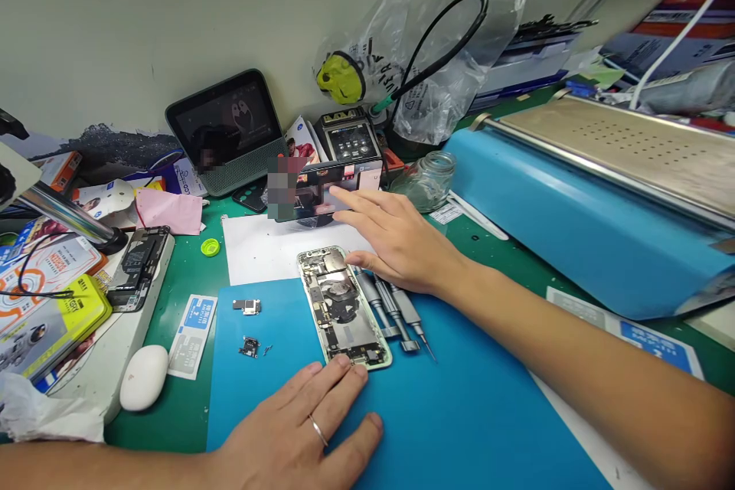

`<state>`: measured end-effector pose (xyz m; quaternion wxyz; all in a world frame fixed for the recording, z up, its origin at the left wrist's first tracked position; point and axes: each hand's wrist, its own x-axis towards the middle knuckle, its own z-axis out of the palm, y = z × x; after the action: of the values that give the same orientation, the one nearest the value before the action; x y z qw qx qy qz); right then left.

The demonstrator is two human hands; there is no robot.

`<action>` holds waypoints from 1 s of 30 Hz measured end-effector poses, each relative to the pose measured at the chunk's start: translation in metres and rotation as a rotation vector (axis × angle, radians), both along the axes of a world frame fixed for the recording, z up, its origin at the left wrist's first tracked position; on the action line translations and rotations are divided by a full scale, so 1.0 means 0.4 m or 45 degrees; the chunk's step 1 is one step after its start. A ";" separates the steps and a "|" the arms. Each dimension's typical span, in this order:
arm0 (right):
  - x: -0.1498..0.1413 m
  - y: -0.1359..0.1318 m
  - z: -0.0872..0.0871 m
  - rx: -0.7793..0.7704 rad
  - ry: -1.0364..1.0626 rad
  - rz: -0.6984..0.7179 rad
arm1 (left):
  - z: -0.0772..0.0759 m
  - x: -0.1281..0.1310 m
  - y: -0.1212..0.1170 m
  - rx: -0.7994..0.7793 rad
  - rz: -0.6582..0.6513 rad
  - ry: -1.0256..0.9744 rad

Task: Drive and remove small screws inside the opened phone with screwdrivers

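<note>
An opened phone (350, 321) with bare inner parts lies on a blue mat (448, 413). At its lower end rests my left hand (310, 429), fingers spread and fingertips at the phone's edge; a ring is on one finger. Over the phone's upper right side reaches my right hand (396, 237), fingers stretched out towards a smartphone-like dark box (321, 195), holding nothing that I can see. Several grey screwdrivers (396, 314) lie right of the phone, partly under my right hand. Left of it are a small board piece (246, 307), a black part (249, 347) and tiny screws (267, 350).
A tablet-like screen (230, 130) leans at the wall. A glass jar (433, 176) stands beside a blue machine (574, 222) with a metal top. At left are a white earbud case (143, 377), a green cap (210, 247) and another opened phone (138, 264).
</note>
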<state>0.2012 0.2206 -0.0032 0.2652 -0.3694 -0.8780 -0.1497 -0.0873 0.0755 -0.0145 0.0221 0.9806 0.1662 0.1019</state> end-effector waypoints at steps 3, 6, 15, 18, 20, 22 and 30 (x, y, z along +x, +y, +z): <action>-0.002 0.001 -0.005 0.037 0.002 0.002 | -0.005 -0.001 0.000 0.001 -0.004 0.020; -0.001 0.002 -0.007 0.059 0.011 -0.008 | -0.010 0.000 0.000 -0.005 -0.004 0.019; 0.010 -0.006 0.007 0.162 0.057 -0.033 | 0.026 0.005 0.013 -0.006 -0.062 0.104; 0.002 -0.004 0.004 0.164 0.020 -0.020 | 0.033 0.006 0.015 -0.001 -0.056 0.092; 0.001 -0.003 0.003 0.149 0.017 -0.036 | 0.029 0.006 0.012 0.000 -0.052 0.096; 0.005 -0.003 0.002 0.151 0.044 -0.072 | 0.024 0.006 0.009 0.002 -0.048 0.091; 0.014 -0.010 0.011 0.196 0.125 -0.121 | 0.020 0.003 0.008 -0.020 -0.032 0.054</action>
<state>0.2068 0.2164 0.0013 0.3279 -0.3960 -0.8314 -0.2108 -0.0862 0.0786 -0.0065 0.0274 0.9843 0.1551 0.0796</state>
